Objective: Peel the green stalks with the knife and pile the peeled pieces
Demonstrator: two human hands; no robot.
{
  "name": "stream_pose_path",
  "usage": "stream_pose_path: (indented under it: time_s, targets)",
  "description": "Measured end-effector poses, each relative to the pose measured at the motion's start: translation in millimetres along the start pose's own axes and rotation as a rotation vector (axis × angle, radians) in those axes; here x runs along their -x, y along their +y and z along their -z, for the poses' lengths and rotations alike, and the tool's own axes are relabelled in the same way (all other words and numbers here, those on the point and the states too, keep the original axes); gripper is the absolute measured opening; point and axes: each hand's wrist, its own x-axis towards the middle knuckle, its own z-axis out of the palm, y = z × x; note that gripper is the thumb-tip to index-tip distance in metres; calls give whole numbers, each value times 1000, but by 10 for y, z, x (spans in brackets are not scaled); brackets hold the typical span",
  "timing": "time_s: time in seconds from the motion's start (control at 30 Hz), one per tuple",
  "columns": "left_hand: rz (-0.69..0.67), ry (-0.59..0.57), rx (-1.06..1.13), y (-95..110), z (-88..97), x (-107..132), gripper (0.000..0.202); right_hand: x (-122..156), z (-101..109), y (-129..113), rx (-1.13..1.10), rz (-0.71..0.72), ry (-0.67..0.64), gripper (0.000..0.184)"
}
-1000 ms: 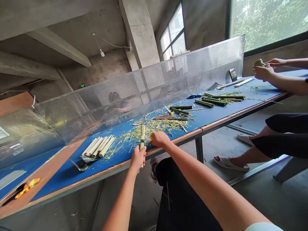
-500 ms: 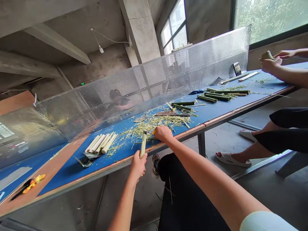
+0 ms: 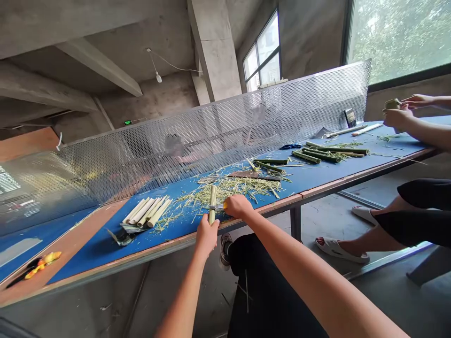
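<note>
Over the near edge of the tabletop [image 3: 105,249], a pale stick [image 3: 213,195] is gripped by the fingers of your left hand [image 3: 207,234]; your right hand [image 3: 238,206], clasping a yellow-handled blade [image 3: 218,206], has lowered it from the stick's tip, likely resetting the scraping stroke. The stick's long axis points away from you, toward the shavings [image 3: 243,187].

Workbench [image 3: 310,176], blue-topped and wood-edged, slanting from lower left to right of frame. Left of centre, row of pale sticks [image 3: 148,211]; at centre, heap of shavings [image 3: 232,188] beside flat brown piece [image 3: 244,174]. Right of centre, green sticks [image 3: 324,156] and blue cloth [image 3: 291,146]; lower left, yellow-and-black item [image 3: 38,265].
</note>
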Motion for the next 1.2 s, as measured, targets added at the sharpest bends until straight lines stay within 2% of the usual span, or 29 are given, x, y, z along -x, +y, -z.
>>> stream_pose_path:
  time_s: [0.1, 0.37, 0.43, 0.6, 0.73, 0.87, 0.93, 1.03, 1.1, 1.2]
  targets:
    - [10, -27, 14, 36, 3, 32, 16, -4, -3, 6, 0, -40, 21, 29]
    - [90, -105, 253, 182, -3, 120, 25, -9, 24, 17, -16, -52, 17, 32]
    - [104, -109, 281, 186, -9, 174, 27, -20, 28, 31, -25, -57, 12, 31]
    - [164, -170, 332, 122, 2, 394, 30, -47, 31, 76, -73, -174, 46, 28]
    - [206, -228, 438, 131, 119, 472, 29, -52, 29, 77, -87, -182, 69, 28]
    - [410, -450, 778, 130, 348, 534, 23, -82, 18, 95, -109, -269, 73, 29]
    - [464, -496, 863, 73, 453, 590, 22, -93, 7, 116, -125, -312, 85, 29]
    - [401, -359, 795, -33, 509, 625, 26, -81, -12, 134, -137, -303, 128, 29]
    - [332, -281, 677, -73, 472, 569, 32, -58, -18, 132, -139, -289, 142, 29]
    - [237, -235, 507, -48, 354, 382, 40, -15, -10, 115, -116, -217, 132, 28]
